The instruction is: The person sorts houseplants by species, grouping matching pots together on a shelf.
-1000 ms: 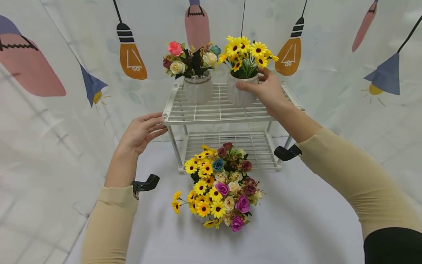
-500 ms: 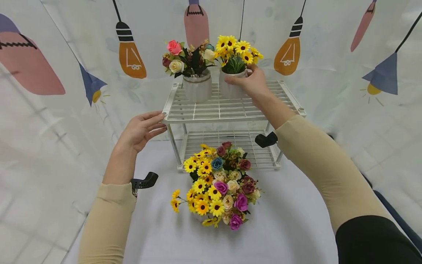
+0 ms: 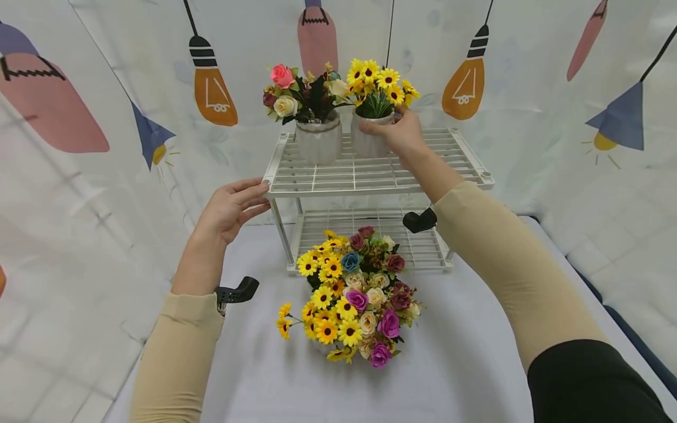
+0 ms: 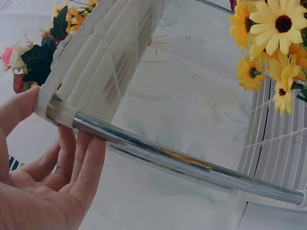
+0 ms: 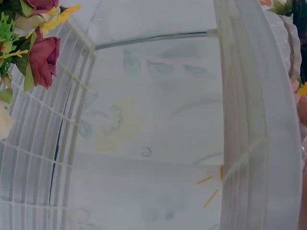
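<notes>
My right hand (image 3: 400, 132) grips a white flowerpot (image 3: 368, 138) of yellow sunflowers (image 3: 375, 82), thumb across the front and fingers behind. The pot stands upright on the top shelf of a white wire rack (image 3: 344, 191). Close beside it on the left is another white pot (image 3: 319, 141) with pink and cream roses. At the rack's front left corner, my left hand (image 3: 230, 211) holds on, thumb at the shelf corner and fingers beneath, by the metal leg (image 4: 158, 152). In the right wrist view only a sliver of the hand (image 5: 302, 112) shows at the edge.
Several potted yellow sunflowers (image 3: 326, 331) and mixed roses (image 3: 388, 323) cluster on the white tablecloth (image 3: 433, 364) before the rack, overlapping its lower shelf (image 3: 418, 235). Behind the rack hangs a white cloth (image 3: 338, 53) printed with lamps and bulbs.
My right hand has moved the sunflower pot left along the top shelf, closer to the rose pot; over the last half second it barely moves. The left hand stays at the rack corner.
</notes>
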Action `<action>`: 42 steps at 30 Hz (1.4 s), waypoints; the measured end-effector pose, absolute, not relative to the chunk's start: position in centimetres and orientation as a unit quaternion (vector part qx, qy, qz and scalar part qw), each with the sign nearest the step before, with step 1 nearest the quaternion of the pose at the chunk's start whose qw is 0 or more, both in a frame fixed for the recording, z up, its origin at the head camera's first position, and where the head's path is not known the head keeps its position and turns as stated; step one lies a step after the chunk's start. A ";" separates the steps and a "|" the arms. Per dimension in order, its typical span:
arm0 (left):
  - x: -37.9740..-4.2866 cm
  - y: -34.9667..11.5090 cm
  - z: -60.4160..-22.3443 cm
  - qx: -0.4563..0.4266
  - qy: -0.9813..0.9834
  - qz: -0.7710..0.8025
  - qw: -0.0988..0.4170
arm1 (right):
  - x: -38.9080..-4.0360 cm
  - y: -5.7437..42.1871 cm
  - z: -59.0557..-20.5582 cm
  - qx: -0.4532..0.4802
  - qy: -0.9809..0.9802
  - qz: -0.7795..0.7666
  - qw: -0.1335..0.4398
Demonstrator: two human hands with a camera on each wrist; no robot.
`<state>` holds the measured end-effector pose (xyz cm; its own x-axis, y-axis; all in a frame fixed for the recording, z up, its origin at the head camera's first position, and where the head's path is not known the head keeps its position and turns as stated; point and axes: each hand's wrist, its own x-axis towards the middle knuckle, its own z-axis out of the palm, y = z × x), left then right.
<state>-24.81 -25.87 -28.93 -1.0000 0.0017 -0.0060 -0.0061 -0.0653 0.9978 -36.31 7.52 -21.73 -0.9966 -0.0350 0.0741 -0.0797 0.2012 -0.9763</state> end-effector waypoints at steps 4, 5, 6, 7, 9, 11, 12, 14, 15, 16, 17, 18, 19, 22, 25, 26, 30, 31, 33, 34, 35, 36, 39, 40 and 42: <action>-24.7 -26.0 -28.9 -0.006 0.680 0.733 0.002 | -36.2 7.5 -21.6 0.033 -0.786 0.618 0.015; -24.7 -26.0 -29.0 -0.007 0.678 0.735 0.003 | -36.1 7.5 -21.7 0.033 -0.788 0.614 0.014; -24.7 -26.0 -29.0 -0.008 0.678 0.735 0.003 | -36.1 7.6 -21.7 0.033 -0.790 0.612 0.013; -24.7 -26.0 -29.0 -0.008 0.678 0.735 0.002 | -36.0 7.7 -21.7 0.034 -0.792 0.609 0.014; -24.7 -25.9 -28.9 -0.008 0.679 0.735 0.004 | -35.8 8.0 -21.7 0.037 -0.796 0.604 0.012; -24.7 -25.9 -28.9 -0.008 0.681 0.732 0.005 | -35.5 8.4 -21.7 0.045 -0.807 0.589 0.011; -24.7 -25.9 -28.9 -0.008 0.683 0.730 0.006 | -35.4 8.7 -21.7 0.050 -0.811 0.583 0.010; -24.7 -25.9 -29.0 -0.010 0.684 0.729 0.006 | -35.0 9.3 -21.7 0.060 -0.819 0.571 0.004; -24.7 -25.9 -29.0 -0.012 0.684 0.730 0.006 | -34.8 9.6 -21.7 0.065 -0.823 0.564 0.004; -24.7 -25.9 -29.1 -0.012 0.685 0.728 0.004 | -34.6 9.9 -21.6 0.071 -0.826 0.558 0.004; -24.8 -25.9 -29.1 -0.013 0.686 0.727 0.002 | -34.4 10.1 -21.6 0.076 -0.828 0.555 0.003; -24.8 -25.9 -29.2 -0.013 0.687 0.727 0.000 | -34.1 10.4 -21.5 0.079 -0.829 0.554 0.001; -24.8 -25.9 -29.2 -0.013 0.682 0.731 -0.001 | -33.7 10.6 -21.4 0.082 -0.829 0.553 0.001; -25.0 -25.8 -29.3 -0.008 0.674 0.738 0.000 | -32.7 11.3 -21.4 0.091 -0.825 0.558 0.002; -25.2 -25.8 -29.4 -0.007 0.673 0.740 -0.001 | -31.5 12.1 -21.8 0.111 -0.812 0.573 0.011; -25.2 -25.7 -29.4 -0.008 0.678 0.735 -0.003 | -31.2 12.4 -22.0 0.121 -0.806 0.579 0.016; -25.2 -25.8 -29.3 -0.011 0.690 0.723 -0.008 | -29.6 13.4 -22.7 0.171 -0.785 0.594 0.041; -25.2 -25.8 -29.3 -0.012 0.690 0.724 -0.007 | -29.2 13.7 -22.9 0.183 -0.782 0.594 0.048; -25.2 -25.8 -29.3 -0.012 0.689 0.724 -0.005 | -28.2 14.3 -23.4 0.209 -0.779 0.589 0.058; -25.2 -25.8 -29.3 -0.012 0.689 0.725 -0.004 | -27.7 14.7 -23.7 0.223 -0.778 0.585 0.062; -25.2 -25.8 -29.3 -0.012 0.688 0.726 -0.003 | -27.2 15.0 -24.0 0.235 -0.777 0.581 0.064; -25.2 -25.8 -29.3 -0.012 0.688 0.726 -0.003 | -26.7 15.4 -24.3 0.250 -0.776 0.575 0.066; -25.2 -25.7 -29.3 -0.010 0.688 0.726 -0.005 | -25.0 16.5 -25.5 0.291 -0.774 0.558 0.065; -25.2 -25.7 -29.2 -0.008 0.684 0.729 -0.002 | -24.4 16.8 -25.8 0.302 -0.773 0.554 0.065; -25.2 -25.7 -29.1 -0.003 0.678 0.735 0.001 | -23.4 17.4 -26.5 0.316 -0.770 0.549 0.071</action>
<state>-25.21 -25.71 -29.06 -1.0000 -0.0027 -0.0066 -0.0064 -0.0816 0.9966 -23.38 17.43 -26.50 -0.7901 -0.4087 0.4569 -0.5653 0.1974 -0.8009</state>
